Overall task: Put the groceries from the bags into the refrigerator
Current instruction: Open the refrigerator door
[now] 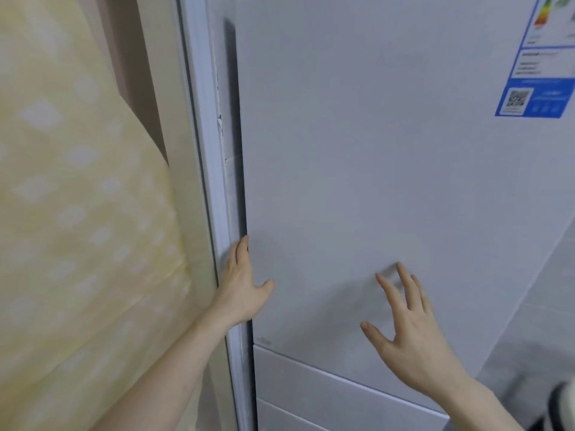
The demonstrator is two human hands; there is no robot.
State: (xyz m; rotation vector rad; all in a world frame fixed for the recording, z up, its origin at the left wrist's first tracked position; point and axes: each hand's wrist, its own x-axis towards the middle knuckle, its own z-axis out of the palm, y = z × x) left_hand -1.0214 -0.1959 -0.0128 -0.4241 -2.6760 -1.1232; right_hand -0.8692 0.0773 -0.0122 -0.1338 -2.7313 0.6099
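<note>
The white refrigerator's upper door (373, 166) fills most of the view and looks shut or nearly shut against the cabinet. My left hand (244, 284) lies flat on the door's left edge, fingers straight along the dark handle groove (236, 144), thumb on the door face. My right hand (407, 325) is spread with straight fingers at the lower part of the door face; whether its fingertips touch the door I cannot tell. Neither hand holds anything. No groceries or bags are in view.
A yellow patterned cloth or cushion (71, 213) stands close on the left of the fridge. Two lower fridge drawers or doors (311, 390) sit below the upper door. Blue energy labels (538, 94) stick at the door's top right. A grey tiled wall (544, 306) is at the right.
</note>
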